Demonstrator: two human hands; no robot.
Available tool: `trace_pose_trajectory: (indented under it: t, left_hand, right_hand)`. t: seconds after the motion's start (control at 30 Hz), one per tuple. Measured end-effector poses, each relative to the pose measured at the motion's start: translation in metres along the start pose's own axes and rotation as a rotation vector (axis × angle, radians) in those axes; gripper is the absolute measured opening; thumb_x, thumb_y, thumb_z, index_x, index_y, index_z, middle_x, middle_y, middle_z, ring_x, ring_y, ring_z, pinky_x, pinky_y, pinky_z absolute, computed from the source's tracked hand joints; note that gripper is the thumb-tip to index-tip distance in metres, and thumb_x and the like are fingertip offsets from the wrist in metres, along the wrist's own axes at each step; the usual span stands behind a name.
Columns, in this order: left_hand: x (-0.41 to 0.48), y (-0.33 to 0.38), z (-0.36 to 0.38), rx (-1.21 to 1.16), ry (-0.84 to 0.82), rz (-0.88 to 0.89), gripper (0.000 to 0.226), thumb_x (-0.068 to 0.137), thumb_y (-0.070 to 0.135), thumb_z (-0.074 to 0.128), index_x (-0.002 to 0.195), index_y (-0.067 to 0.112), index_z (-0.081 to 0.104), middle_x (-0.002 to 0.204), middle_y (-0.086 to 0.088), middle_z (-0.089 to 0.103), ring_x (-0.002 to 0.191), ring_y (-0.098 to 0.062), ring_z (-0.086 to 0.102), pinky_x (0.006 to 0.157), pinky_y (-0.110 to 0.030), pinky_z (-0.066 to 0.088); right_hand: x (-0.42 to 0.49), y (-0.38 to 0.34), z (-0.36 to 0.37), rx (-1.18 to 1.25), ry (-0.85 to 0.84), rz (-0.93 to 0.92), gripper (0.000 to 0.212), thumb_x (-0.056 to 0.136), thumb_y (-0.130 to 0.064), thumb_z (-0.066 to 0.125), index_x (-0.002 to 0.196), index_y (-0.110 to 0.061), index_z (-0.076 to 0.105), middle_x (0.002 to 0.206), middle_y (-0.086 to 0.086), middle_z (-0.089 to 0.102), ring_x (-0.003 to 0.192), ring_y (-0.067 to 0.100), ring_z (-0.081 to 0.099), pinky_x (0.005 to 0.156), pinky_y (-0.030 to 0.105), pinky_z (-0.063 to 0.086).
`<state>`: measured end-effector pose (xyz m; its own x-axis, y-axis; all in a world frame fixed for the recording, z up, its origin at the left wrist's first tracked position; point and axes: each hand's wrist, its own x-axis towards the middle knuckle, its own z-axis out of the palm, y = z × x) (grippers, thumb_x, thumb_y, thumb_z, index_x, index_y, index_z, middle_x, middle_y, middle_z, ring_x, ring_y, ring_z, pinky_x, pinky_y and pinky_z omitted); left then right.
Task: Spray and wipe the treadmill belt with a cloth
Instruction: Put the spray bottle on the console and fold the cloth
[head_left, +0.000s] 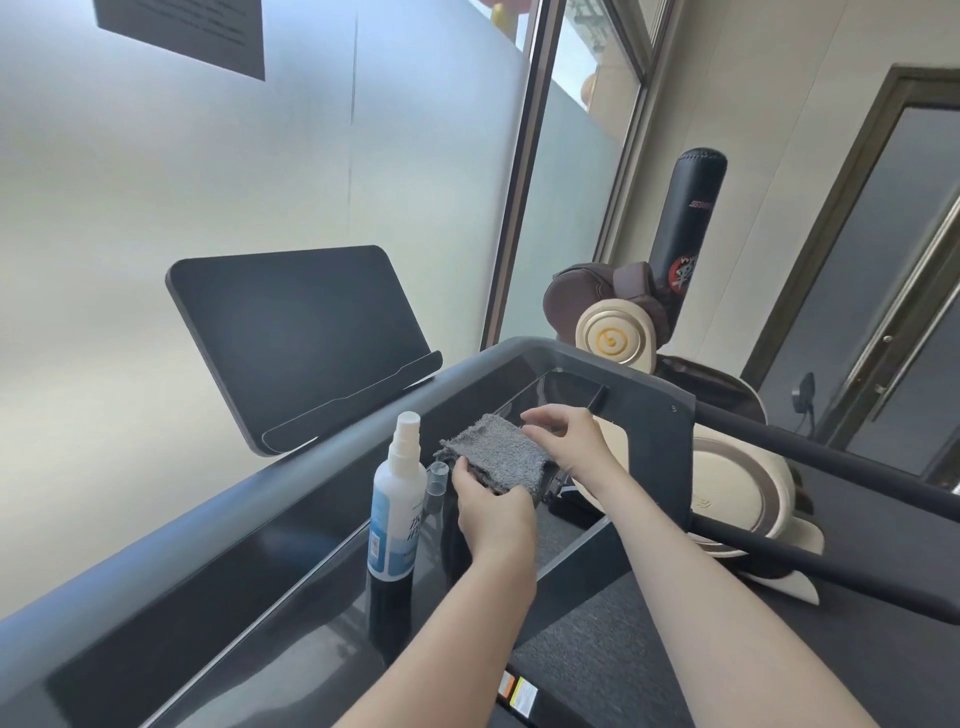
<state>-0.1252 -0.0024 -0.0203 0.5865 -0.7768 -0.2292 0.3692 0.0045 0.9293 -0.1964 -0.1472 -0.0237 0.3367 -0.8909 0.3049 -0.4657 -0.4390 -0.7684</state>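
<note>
Up at the treadmill console (260, 499), with the belt (597, 649) well below the hands, I'd call this the prep step; the spray bottle (395, 514) stood upright in the console tray, fill level impossible to tell; left hand (491, 512) gripped the grey cloth (498, 452) from underneath, right hand (563, 431) fingers (537, 434) pinched its far edge; a clear cap (436, 480) sat just beside the bottle; next move probably needs one hand freed to spray.

Red lettering on black punching bag (692, 218), print on spray bottle (393, 512) label, both too blurred
</note>
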Motion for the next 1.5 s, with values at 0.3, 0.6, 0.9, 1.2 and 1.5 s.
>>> trace_pose_trajectory:
  t: [0.3, 0.6, 0.9, 1.2, 1.5]
  left_hand:
    - [-0.02, 0.002, -0.015, 0.005, -0.034, -0.035, 0.06, 0.087, -0.003, 0.05, 0.14, 0.018, 0.036, 0.138, -0.002, 0.045, 0.113, -0.017, 0.049, 0.101, -0.033, 0.041]
    - [-0.022, -0.002, -0.02, -0.002, -0.079, -0.075, 0.053, 0.089, -0.004, 0.046, 0.137, 0.017, 0.039, 0.126, -0.003, 0.052, 0.11, -0.022, 0.055, 0.093, -0.033, 0.046]
    - [-0.015, -0.001, -0.016, 0.069, -0.121, -0.018, 0.044, 0.087, -0.008, 0.037, 0.121, 0.019, 0.049, 0.102, 0.004, 0.063, 0.096, -0.016, 0.059, 0.094, -0.036, 0.049]
    - [0.012, -0.021, -0.003, 1.058, -0.18, 0.602, 0.033, 0.087, 0.002, 0.048, 0.114, 0.013, 0.063, 0.113, -0.004, 0.056, 0.113, -0.025, 0.042, 0.093, -0.032, 0.037]
    - [0.02, -0.021, -0.008, 0.784, -0.026, 0.543, 0.021, 0.075, -0.003, 0.056, 0.077, 0.006, 0.074, 0.082, -0.011, 0.07, 0.083, -0.029, 0.062, 0.073, -0.04, 0.051]
  right_hand:
    - [-0.059, -0.011, -0.009, -0.216, -0.103, -0.181, 0.047, 0.074, 0.014, 0.051, 0.091, -0.023, 0.075, 0.107, -0.009, 0.067, 0.107, 0.01, 0.054, 0.097, 0.023, 0.041]
    - [-0.079, -0.008, 0.006, -0.136, 0.053, -0.076, 0.015, 0.083, -0.02, 0.07, 0.097, -0.022, 0.076, 0.11, -0.004, 0.064, 0.107, 0.005, 0.051, 0.096, 0.022, 0.038]
    - [-0.082, -0.003, -0.015, 0.034, 0.092, 0.023, 0.04, 0.087, 0.007, 0.048, 0.104, -0.019, 0.073, 0.109, -0.006, 0.068, 0.1, 0.002, 0.06, 0.087, 0.016, 0.046]
    - [-0.018, 0.018, -0.012, 0.056, 0.126, 0.413, 0.007, 0.083, -0.018, 0.066, 0.078, -0.019, 0.07, 0.09, 0.005, 0.067, 0.086, 0.022, 0.061, 0.086, 0.037, 0.052]
    - [-0.008, 0.036, -0.008, 0.385, 0.193, 0.528, 0.014, 0.084, -0.004, 0.067, 0.072, -0.009, 0.062, 0.07, 0.009, 0.062, 0.06, 0.015, 0.059, 0.055, 0.022, 0.048]
